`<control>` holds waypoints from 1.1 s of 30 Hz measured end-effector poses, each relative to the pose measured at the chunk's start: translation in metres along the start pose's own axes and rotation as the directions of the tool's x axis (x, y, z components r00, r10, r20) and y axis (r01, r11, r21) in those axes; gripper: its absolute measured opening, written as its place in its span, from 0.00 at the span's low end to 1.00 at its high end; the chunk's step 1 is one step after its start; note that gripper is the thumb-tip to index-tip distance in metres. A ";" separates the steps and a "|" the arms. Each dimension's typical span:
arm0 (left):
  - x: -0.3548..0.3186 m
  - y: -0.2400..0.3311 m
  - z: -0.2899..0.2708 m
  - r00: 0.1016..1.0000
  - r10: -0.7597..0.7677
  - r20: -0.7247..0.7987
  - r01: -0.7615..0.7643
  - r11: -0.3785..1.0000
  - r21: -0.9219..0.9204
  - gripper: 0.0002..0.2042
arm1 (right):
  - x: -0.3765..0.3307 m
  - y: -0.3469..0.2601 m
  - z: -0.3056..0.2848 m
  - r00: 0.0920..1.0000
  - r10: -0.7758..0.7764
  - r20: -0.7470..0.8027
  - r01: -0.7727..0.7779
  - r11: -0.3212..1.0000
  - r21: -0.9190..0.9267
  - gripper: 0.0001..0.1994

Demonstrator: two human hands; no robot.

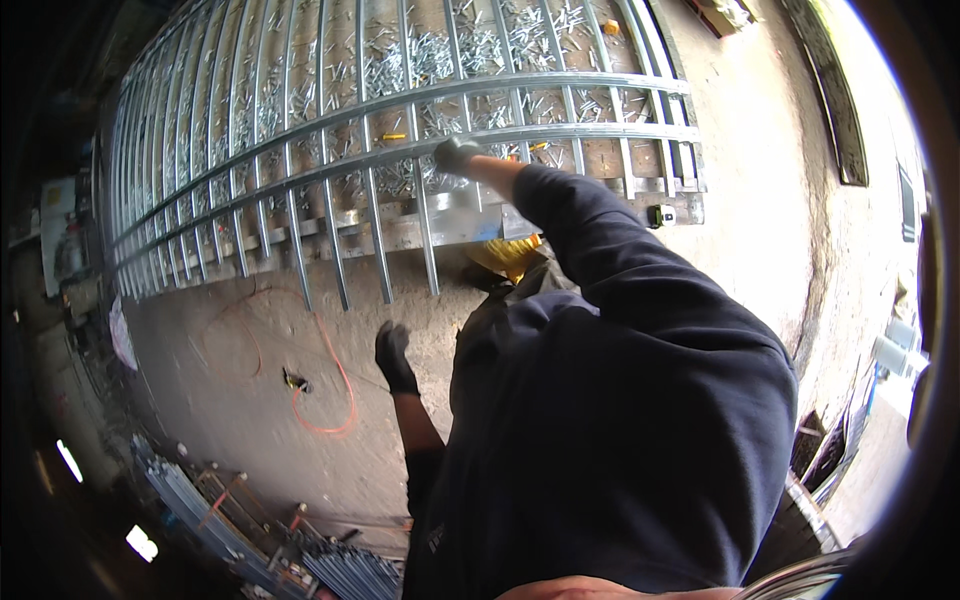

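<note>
The gloved right hand [457,155] is closing on the lower cross rail of the long galvanised steel railing panel [330,140] lying flat over the fastener-strewn tabletop [480,45], so keeping that grip square matters, while the gloved left hand [393,355] is hanging loosely curled and empty above the concrete floor [250,400].

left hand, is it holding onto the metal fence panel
No, the gloved left hand hangs free over the concrete floor, apart from the metal fence panel, which only the right hand touches.
</note>
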State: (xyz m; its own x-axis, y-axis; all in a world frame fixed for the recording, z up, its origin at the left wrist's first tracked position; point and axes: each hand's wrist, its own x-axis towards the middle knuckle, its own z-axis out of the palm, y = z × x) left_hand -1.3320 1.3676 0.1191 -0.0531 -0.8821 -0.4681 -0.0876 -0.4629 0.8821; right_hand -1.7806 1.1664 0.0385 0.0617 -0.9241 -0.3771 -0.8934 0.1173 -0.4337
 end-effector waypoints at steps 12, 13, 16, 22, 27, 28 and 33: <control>0.084 0.103 0.356 0.765 -0.254 0.592 0.637 0.439 -0.634 0.30 | -0.101 0.102 -0.118 0.853 -0.397 -0.338 0.513 0.517 0.685 0.17; 0.085 0.108 0.379 0.763 -0.199 0.615 0.638 0.385 -0.667 0.32 | -0.115 0.106 -0.123 0.909 -0.357 -0.215 0.358 0.405 0.841 0.18; 0.102 0.113 0.440 0.809 -0.102 0.578 0.579 0.302 -0.757 0.36 | -0.142 0.103 -0.117 0.997 -0.026 -0.078 0.081 0.174 0.981 0.18; 0.123 0.103 0.514 0.901 0.153 0.407 0.220 0.647 -0.730 0.24 | -0.192 0.135 -0.119 0.910 -0.127 -0.394 0.409 0.420 0.810 0.34; 0.116 0.114 0.548 0.833 0.013 0.553 0.512 0.361 -0.780 0.21 | -0.254 0.163 -0.152 0.922 -0.011 -0.386 0.383 0.151 0.911 0.44; 0.114 0.117 0.553 0.792 0.025 0.609 0.569 0.332 -0.753 0.20 | -0.263 0.166 -0.159 0.919 0.014 -0.395 0.394 0.051 0.918 0.41; 0.100 0.128 0.575 0.679 -0.029 0.733 0.711 0.272 -0.648 0.19 | -0.292 0.182 -0.191 0.879 0.300 -0.370 0.346 0.130 0.929 0.29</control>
State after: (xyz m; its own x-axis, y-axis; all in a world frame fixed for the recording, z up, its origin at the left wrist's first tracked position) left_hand -1.9207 1.2710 0.1549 -0.7627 -0.5214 -0.3826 0.5833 -0.8101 -0.0589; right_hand -2.0460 1.3882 0.2260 -0.3781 -0.9119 -0.1593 0.3183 0.0335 -0.9474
